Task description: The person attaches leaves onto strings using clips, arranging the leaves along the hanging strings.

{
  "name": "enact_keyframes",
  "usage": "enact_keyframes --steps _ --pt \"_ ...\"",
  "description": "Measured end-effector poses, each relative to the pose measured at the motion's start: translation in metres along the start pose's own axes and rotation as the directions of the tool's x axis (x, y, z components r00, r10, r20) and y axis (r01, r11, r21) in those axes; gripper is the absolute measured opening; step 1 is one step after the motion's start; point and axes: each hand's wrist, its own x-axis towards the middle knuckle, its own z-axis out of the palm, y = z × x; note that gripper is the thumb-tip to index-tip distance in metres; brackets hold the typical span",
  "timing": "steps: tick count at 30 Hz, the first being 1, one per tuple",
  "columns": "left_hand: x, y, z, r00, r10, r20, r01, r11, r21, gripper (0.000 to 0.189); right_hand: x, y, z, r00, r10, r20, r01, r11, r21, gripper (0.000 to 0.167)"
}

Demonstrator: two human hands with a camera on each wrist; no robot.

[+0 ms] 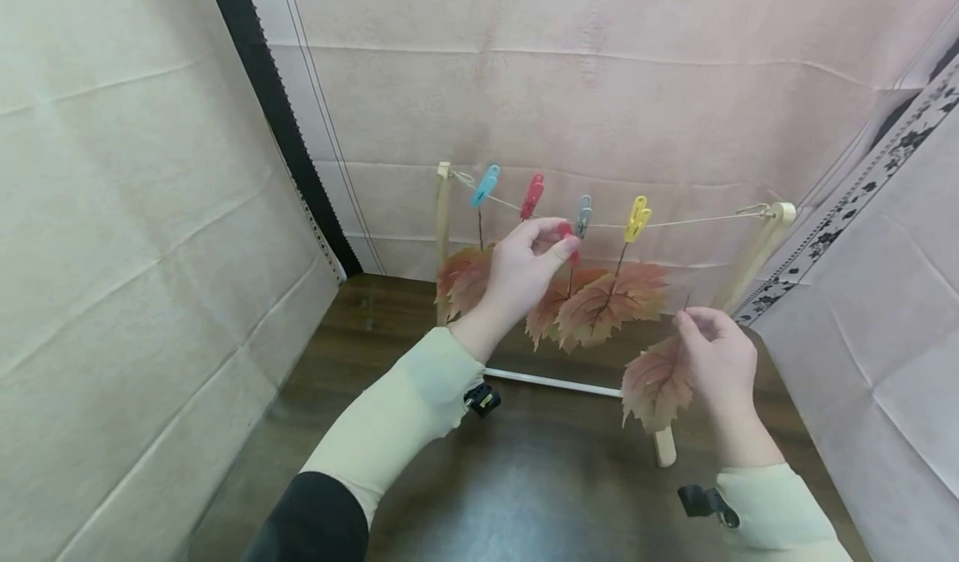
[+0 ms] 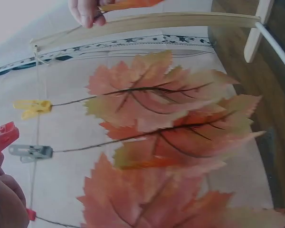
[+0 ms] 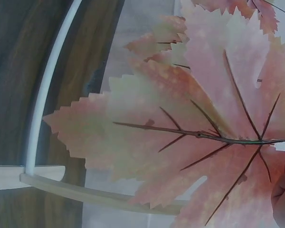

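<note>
My left hand pinches a red clothespin between thumb and fingers, in front of the string. In the left wrist view that clothespin is apart from the line. My right hand holds an artificial maple leaf by its stem, low near the right post. The leaf fills much of the right wrist view. On the string hang a blue clothespin, another red clothespin, a grey clothespin and a yellow clothespin. Maple leaves dangle beneath them by their stems.
A wooden left post and right post carry the string. A white rod joins them low down, above the dark wooden tabletop. Pale cloth walls surround the table at the back and sides.
</note>
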Motion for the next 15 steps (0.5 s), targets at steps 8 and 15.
enact_keyframes --steps 8,15 --pt "0.017 0.021 0.015 0.999 0.016 0.032 -0.018 0.997 0.070 0.031 0.009 -0.006 0.003 1.000 -0.008 0.020 0.009 1.000 -0.015 0.041" --pt "0.031 0.039 0.029 0.999 -0.016 0.046 0.011 0.995 0.100 0.025 0.020 -0.014 0.007 1.000 -0.002 -0.006 0.002 1.000 0.004 0.040"
